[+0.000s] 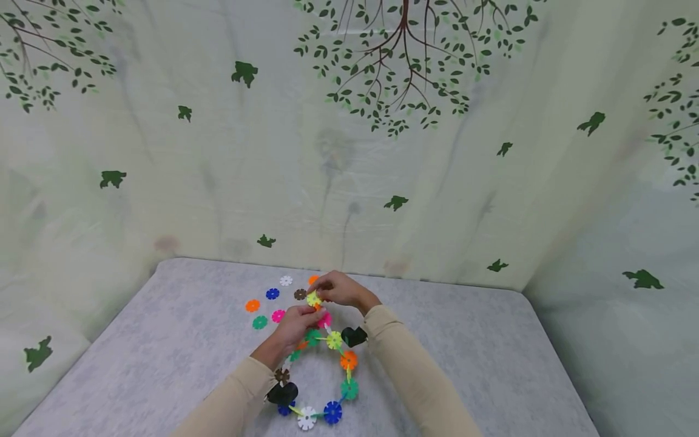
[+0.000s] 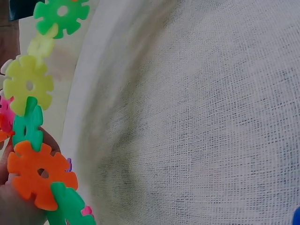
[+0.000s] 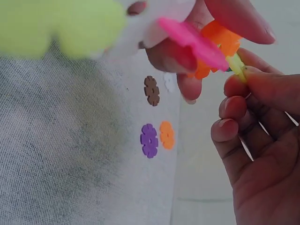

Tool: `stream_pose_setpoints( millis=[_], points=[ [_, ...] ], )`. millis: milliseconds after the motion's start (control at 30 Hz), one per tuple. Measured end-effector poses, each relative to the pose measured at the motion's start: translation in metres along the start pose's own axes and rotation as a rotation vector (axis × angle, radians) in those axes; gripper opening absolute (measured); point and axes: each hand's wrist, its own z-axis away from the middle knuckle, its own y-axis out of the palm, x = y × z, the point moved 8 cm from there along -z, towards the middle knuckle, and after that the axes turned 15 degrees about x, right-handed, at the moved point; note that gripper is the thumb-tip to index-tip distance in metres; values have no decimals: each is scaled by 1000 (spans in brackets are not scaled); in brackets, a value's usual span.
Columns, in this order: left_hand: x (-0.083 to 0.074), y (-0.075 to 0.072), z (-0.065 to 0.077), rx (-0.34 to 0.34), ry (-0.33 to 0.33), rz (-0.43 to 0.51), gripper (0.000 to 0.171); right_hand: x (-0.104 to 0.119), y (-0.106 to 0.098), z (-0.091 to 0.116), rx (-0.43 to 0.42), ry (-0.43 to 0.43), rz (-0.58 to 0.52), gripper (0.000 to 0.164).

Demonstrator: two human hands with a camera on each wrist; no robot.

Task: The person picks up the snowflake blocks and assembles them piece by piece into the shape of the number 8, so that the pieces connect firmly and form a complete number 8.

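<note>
My right hand [image 1: 341,288] pinches a yellow notched flower disc [image 3: 237,67] between thumb and fingertips; its other fingers curl loosely below. The yellow disc meets an orange flower disc [image 3: 222,42], which my left hand [image 1: 297,325] grips between thumb and fingers. A pink disc [image 3: 194,43] is slotted to the orange one. From there a looped chain of linked discs runs toward me, with a yellow disc [image 1: 334,340], a green disc [image 1: 349,389], a blue disc [image 1: 332,413] and a white disc [image 1: 307,418]. My left forearm hides part of the loop's left side.
Loose discs lie beyond and left of my hands: orange [image 1: 252,306], blue [image 1: 272,294], white [image 1: 286,280], brown [image 1: 300,294], green [image 1: 260,322] and pink [image 1: 278,315]. In the right wrist view a purple disc [image 3: 149,140] lies there too. A leaf-patterned curtain [image 1: 349,170] borders the grey table [image 1: 469,340].
</note>
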Motion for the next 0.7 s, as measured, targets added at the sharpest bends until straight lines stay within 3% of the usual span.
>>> stream_pose_setpoints(
  millis=[200, 700],
  points=[
    [0, 2, 2, -11, -6, 15, 37, 2, -1, 4, -26, -11, 6, 24],
    [-3, 2, 4, -47, 14, 12, 34, 7, 1, 4, -42, -40, 18, 23]
  ],
)
